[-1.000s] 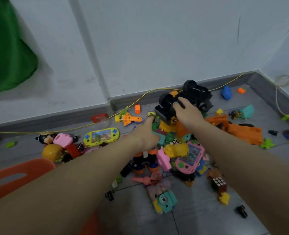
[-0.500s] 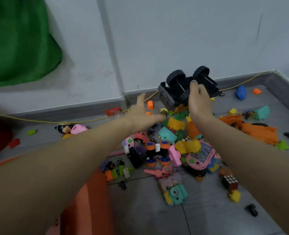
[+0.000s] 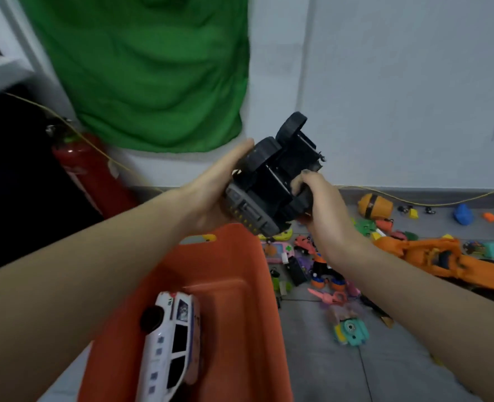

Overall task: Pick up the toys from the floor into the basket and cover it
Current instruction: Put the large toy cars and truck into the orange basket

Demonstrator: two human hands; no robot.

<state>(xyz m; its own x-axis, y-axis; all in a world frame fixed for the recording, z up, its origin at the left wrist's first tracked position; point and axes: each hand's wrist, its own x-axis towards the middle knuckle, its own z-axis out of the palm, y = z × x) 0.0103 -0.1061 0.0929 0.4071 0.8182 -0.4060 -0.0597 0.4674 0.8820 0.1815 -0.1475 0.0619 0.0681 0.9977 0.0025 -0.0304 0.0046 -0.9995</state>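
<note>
A big black toy truck [image 3: 271, 181] is held upside down in the air, wheels up, above the far rim of the orange basket [image 3: 240, 274]. My left hand [image 3: 211, 195] cups its left side and my right hand [image 3: 318, 204] grips its right side. Inside the basket lies a white toy police car [image 3: 170, 346]. Several small toys [image 3: 321, 268] are scattered on the grey floor to the right of the basket, among them a teal toy camera [image 3: 351, 332] and a large orange toy vehicle [image 3: 442, 256].
A green cloth [image 3: 153, 74] hangs on the white wall. A red fire extinguisher [image 3: 92, 175] leans at the left by a dark area. A yellow cord [image 3: 413, 200] runs along the skirting. A yellow round toy [image 3: 374, 206] and a blue toy [image 3: 463, 214] lie near the wall.
Both hands lifted the black truck off the toy pile and carried it left, over the orange basket. The view swung left, showing the basket and the police car.
</note>
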